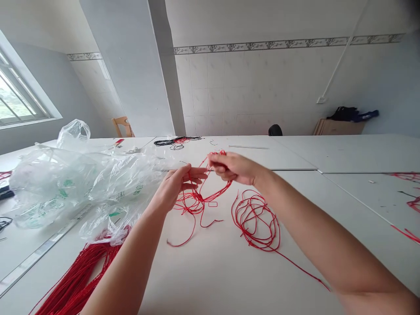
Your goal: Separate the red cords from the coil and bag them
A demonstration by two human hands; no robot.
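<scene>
My right hand (234,168) is closed in a fist around a looped bundle of thin red cord (219,192), raised over the white table. The lower loops hang toward a loose tangle beneath both hands, with free ends trailing on the tabletop. Close on the left, my left hand (179,183) has its fingers stretched toward the right fist. A red strand runs across those fingers; whether the thumb presses on it is hard to see. Apart from the bundle, a separate red cord coil (256,222) lies to the right, its tail running toward my right forearm.
Crumpled clear plastic bags (70,183) cover the left side, partly over a thick hank of dark red cord (80,280). A metal ruler (42,250) lies beside them. Black cords (170,142) rest at the back. Table seams (357,199) cross the right; a cardboard box (337,127) stands beyond.
</scene>
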